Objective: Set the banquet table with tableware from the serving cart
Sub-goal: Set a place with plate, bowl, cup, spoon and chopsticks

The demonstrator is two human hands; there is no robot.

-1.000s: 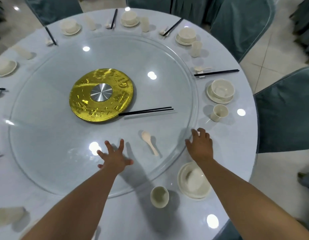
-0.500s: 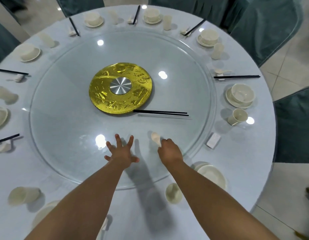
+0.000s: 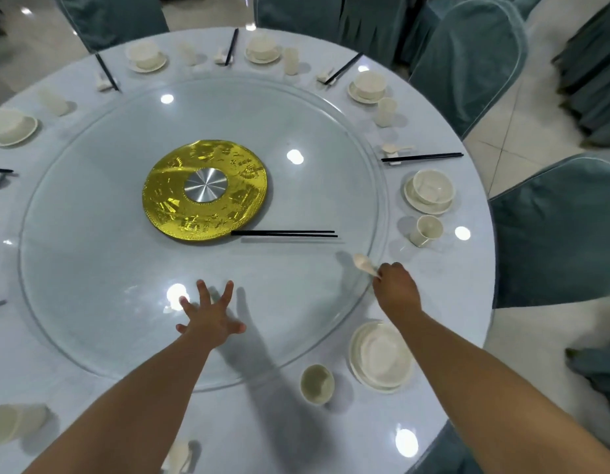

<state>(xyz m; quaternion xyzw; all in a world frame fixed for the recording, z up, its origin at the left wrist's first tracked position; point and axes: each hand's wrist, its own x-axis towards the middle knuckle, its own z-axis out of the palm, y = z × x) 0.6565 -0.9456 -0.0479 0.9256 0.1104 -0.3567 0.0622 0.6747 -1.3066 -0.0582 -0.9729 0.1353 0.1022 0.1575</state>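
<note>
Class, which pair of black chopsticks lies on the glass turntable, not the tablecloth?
The chopsticks touching the gold centre disc; every other pair lies outside the glass.

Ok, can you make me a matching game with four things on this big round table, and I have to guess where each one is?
Things:
1. small cream ceramic spoon
2. pair of black chopsticks
3. shiny gold round disc
4. spread-out left hand

Places:
A. middle of the glass turntable
B. pressed flat on the glass near its front edge
C. held in the right hand
D. lying on the glass, one end touching the gold disc

Pairs: 1-C, 2-D, 3-A, 4-B
</note>
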